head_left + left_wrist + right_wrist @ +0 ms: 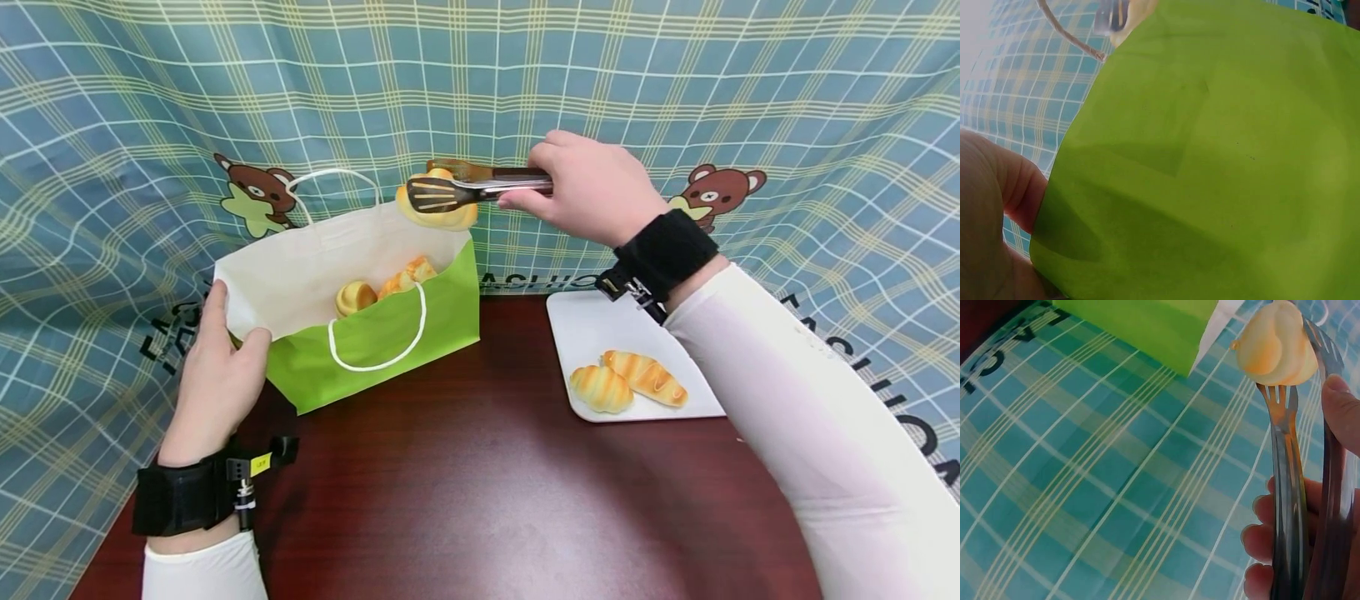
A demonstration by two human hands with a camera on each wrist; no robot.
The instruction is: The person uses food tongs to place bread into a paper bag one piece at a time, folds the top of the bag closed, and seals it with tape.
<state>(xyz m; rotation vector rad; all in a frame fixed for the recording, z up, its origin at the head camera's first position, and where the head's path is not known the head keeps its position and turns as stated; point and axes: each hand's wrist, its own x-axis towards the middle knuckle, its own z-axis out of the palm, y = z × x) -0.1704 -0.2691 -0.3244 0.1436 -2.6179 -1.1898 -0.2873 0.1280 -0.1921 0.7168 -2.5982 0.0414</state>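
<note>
My right hand grips metal tongs with dark slotted tips. Pinched between those tips is a round, pale-yellow bread roll, held above the far right rim of a green paper bag with a white inside. The bag stands with its mouth spread, and bread pieces show inside it: a round golden bun and orange-glazed bread beside it. At the bag's left end, my left hand holds its edge, the thumb near the front rim. In the left wrist view, the bag's green side fills most of the picture.
To the right, a white tray carries a shell-shaped bread and a longer striped roll. White cord handles loop from the bag. A checked cloth hangs behind the dark wooden table.
</note>
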